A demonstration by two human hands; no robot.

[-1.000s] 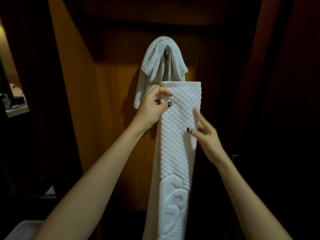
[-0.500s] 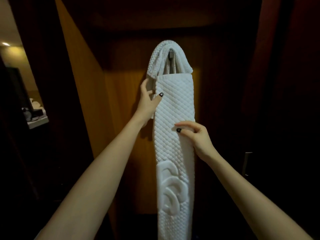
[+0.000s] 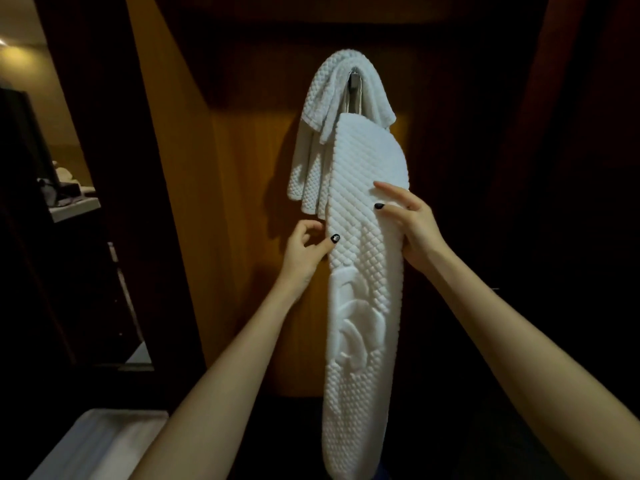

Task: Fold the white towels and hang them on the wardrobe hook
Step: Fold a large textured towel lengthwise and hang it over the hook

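The folded white towel (image 3: pixel 363 271) hangs between both hands. The left hand (image 3: pixel 304 252) pinches its left edge. The right hand (image 3: pixel 412 225) grips its right edge.

No readable text; only a raised swirl emblem on the long towel (image 3: pixel 363 271)

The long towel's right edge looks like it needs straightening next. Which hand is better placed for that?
Probably the right hand: it already wraps the long quilted towel's right edge, fingers across its face. The left hand only pinches the left edge, below the small towel on the hook.
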